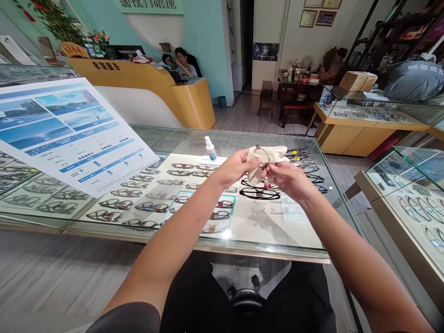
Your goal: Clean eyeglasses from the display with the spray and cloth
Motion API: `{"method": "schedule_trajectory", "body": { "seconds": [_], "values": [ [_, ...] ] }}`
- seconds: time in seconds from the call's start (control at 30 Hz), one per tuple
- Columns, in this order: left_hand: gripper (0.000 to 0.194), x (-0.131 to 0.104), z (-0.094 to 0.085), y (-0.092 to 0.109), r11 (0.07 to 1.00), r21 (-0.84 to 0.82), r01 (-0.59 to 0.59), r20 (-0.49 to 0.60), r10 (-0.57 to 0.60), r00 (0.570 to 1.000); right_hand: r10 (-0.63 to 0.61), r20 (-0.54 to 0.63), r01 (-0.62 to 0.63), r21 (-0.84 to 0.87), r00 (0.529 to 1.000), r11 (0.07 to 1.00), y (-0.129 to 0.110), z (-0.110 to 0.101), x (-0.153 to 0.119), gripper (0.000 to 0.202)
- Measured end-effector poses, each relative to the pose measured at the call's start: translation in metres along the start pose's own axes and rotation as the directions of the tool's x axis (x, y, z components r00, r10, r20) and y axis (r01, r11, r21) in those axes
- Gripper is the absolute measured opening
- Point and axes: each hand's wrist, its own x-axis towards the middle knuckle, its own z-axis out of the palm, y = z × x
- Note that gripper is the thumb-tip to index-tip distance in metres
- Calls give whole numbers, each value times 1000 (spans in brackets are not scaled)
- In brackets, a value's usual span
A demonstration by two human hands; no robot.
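Observation:
My left hand (239,165) pinches a cream cloth (275,152) that is bunched up over the glass counter. Against the cloth shows the thin, curved dark rim of a pair of eyeglasses (262,153), partly hidden by cloth and fingers. My right hand (289,178) is closed on the near part of these eyeglasses, close beside the left. A small white spray bottle (210,150) stands upright on the glass to the left of my hands. Beneath the glass lie rows of spectacle frames, including a black pair (260,192) just below my hands.
A printed sheet (104,152) leans over the counter's left part. The glass display counter (243,245) spans in front of my lap. More display cases (378,125) stand at the right. Behind are a yellow reception desk (194,104) with people and a wooden table (298,83) with a seated person.

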Motion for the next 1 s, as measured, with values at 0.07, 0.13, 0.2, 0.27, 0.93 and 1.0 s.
{"method": "schedule_trajectory", "body": {
  "seconds": [0.07,0.13,0.2,0.27,0.93,1.0],
  "values": [
    [52,1,3,-2,999,3,-32,-24,32,999,12,9,-12,7,1000,1000,3,1,0,33],
    [52,2,9,-5,998,4,-56,-84,56,995,-1,6,1,-9,1000,1000,6,3,1,35],
    [54,3,14,-9,997,17,-75,-143,77,987,-21,11,21,-39,1000,999,9,6,1,38],
    [54,4,19,-12,994,35,-104,-189,108,976,-27,25,29,-59,999,998,11,9,0,39],
    [48,1,-2,-5,998,-38,-55,55,57,997,-70,-7,69,-71,998,995,5,4,-1,32],
    [48,3,3,-9,996,-42,-75,15,76,997,-69,2,68,-97,998,993,6,5,-1,34]
  ]
}}
